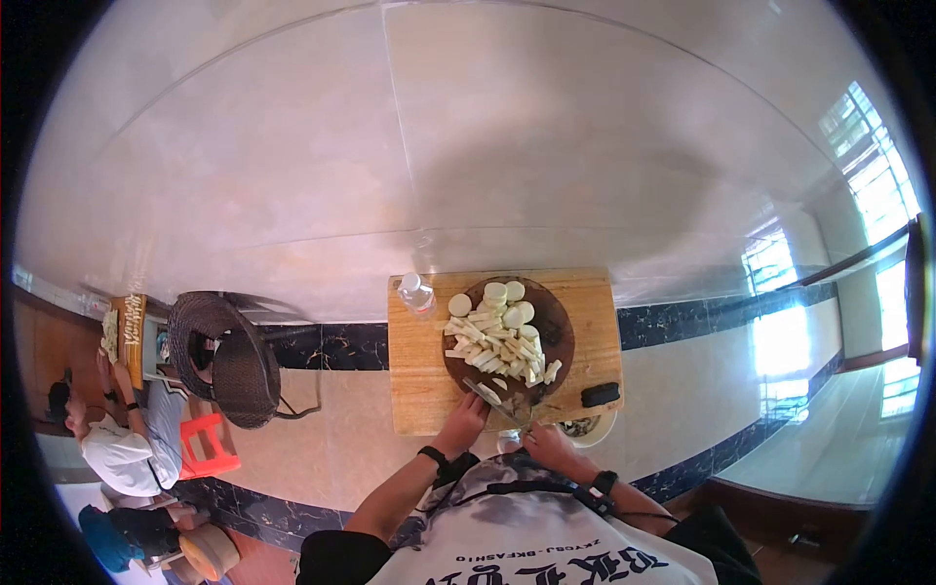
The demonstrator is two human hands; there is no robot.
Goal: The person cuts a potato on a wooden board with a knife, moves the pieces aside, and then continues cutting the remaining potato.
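Observation:
A round dark wooden cutting board lies on a light wooden table. Pale vegetable sticks are heaped on it, with several thick round chunks of the same vegetable behind them. At the board's near edge, my right hand is closed around the handle of a knife, whose blade slants away to the left. My left hand has its fingers drawn together beside the blade, close to a pale slice. What those fingers grip, if anything, is hidden.
A clear bottle stands at the table's back left. A black object lies front right, above a bowl of scraps beneath the table edge. To the left are a wicker chair, a red stool and two people.

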